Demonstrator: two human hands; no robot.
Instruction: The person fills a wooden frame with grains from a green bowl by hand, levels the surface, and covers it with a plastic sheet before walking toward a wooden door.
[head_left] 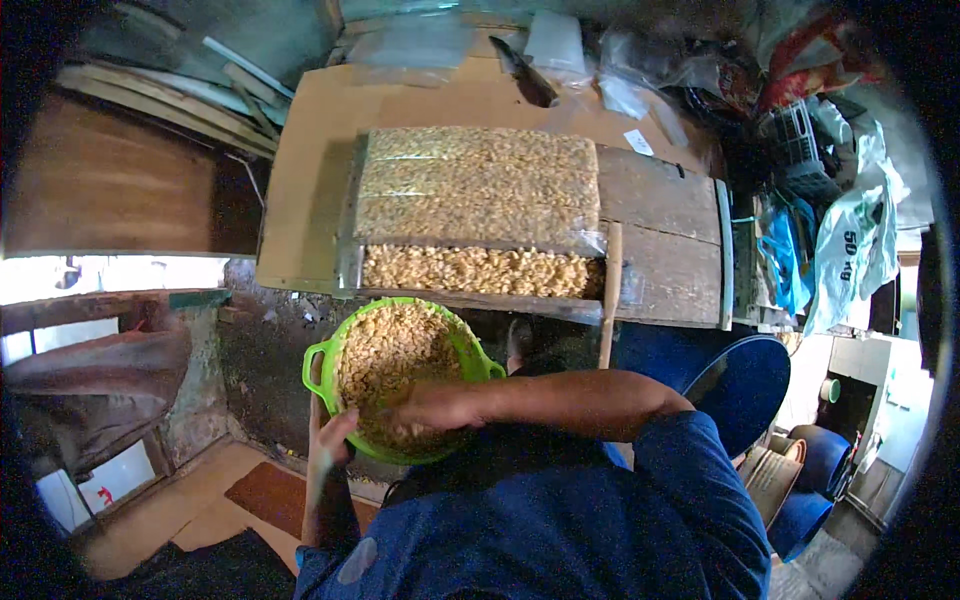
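Observation:
A bright green plastic basin [316, 372] with loop handles is held close in front of me, filled with pale, split-looking beans [395, 345]. At the near left side, my left hand [335, 437] grips the basin's rim. My right hand [445, 406] reaches into the beans; it is smeared by motion and its fingers are partly buried. Just beyond the basin lies a long wooden-edged tray [480, 298]. Plastic-covered bean slabs [480, 185] fill its far part, while loose beans [475, 271] fill the uncovered front strip.
A wooden stick [609, 290] lies along the tray's right end, on a plank table [665, 250]. Cardboard [310, 200] and clear plastic sheets [410, 50] lie behind. At right are a large blue drum [745, 385], a grey crate [800, 145] and a white sack [855, 235].

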